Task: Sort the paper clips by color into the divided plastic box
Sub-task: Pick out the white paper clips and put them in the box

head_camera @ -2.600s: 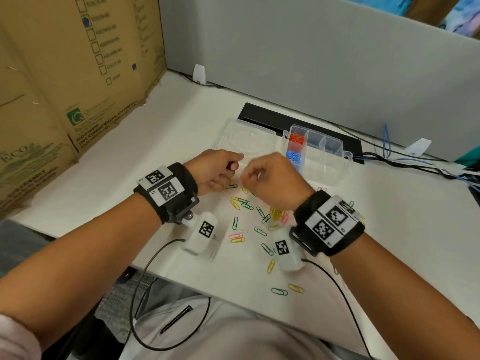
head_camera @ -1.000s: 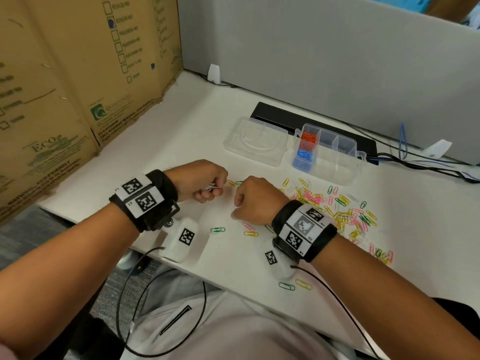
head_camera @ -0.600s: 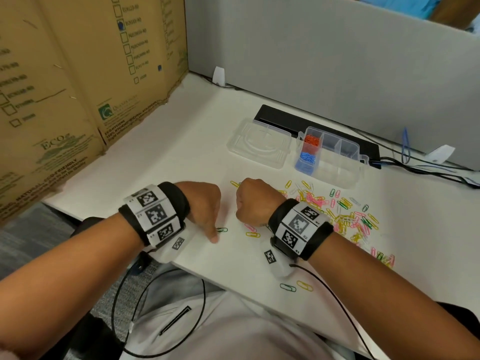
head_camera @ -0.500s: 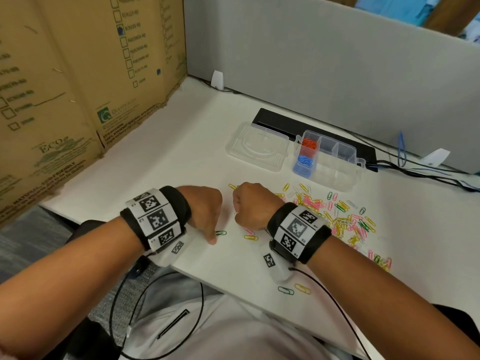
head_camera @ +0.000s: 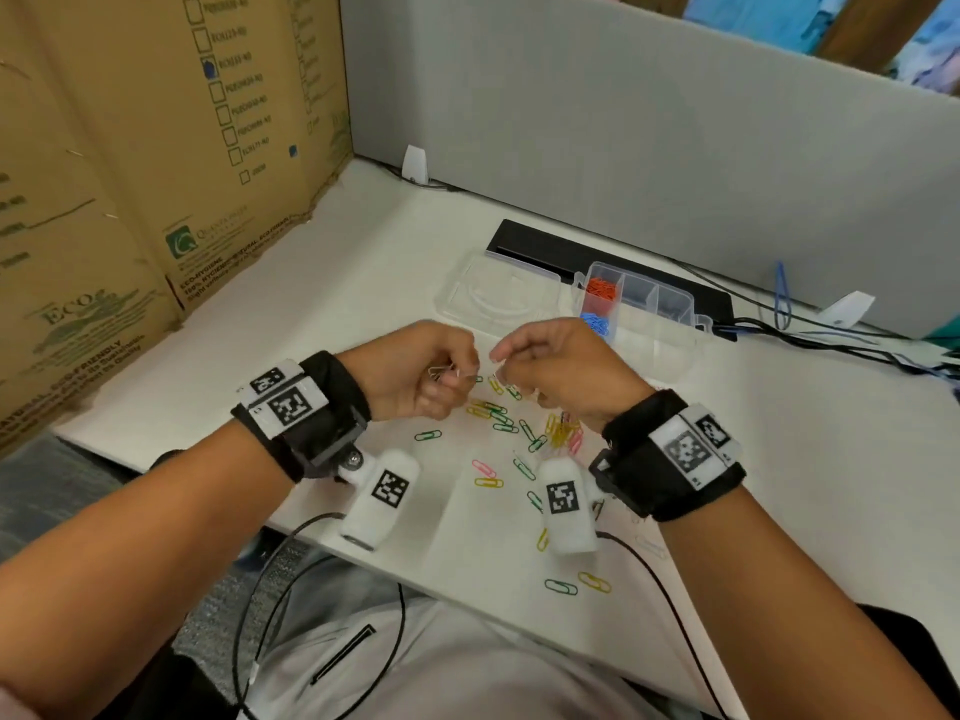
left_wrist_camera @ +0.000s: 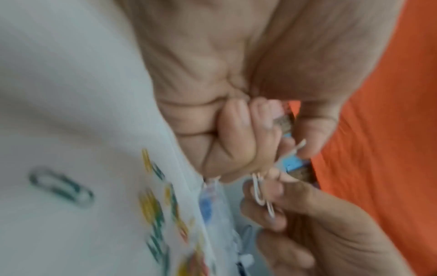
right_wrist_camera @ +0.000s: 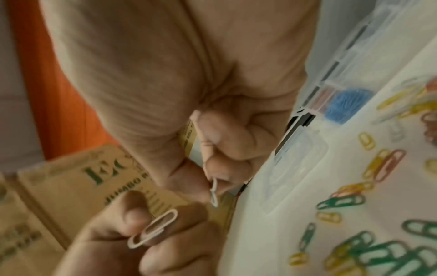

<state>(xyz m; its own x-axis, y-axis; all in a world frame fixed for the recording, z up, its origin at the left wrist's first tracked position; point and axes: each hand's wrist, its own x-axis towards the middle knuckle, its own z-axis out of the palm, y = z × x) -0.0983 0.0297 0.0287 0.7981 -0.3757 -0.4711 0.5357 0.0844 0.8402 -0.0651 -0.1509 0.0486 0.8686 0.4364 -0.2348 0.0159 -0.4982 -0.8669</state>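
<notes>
Head: left hand (head_camera: 415, 371) pinched white clips (head_camera: 441, 374), right hand (head_camera: 561, 366) pinched one too, above loose clips (head_camera: 498, 413) on desk (head_camera: 332, 283); box (head_camera: 644, 309) behind held orange and blue. Cardboard (head_camera: 104, 200) read "ECO".
Left wrist: blurred; fingers (left_wrist_camera: 236, 134) curled on white clip (left_wrist_camera: 260, 194).
Right wrist: thumb and finger (right_wrist_camera: 222, 168) clamped white clip (right_wrist_camera: 214, 192); "JUMBO" legible.

1. Bare white desk (head_camera: 322, 304) fills the middle left of the head view, between the cardboard wall (head_camera: 130, 163) at left and the clear lid (head_camera: 498, 298).
2. The grey partition (head_camera: 649, 127) closes the top of the frame.
3. Loose paper clips (head_camera: 519, 433) litter the centre, under both raised hands.
4. The divided box (head_camera: 654, 324) stands right of centre, cables (head_camera: 831, 345) just beyond it.
5. The lower right desk lies bare.
</notes>
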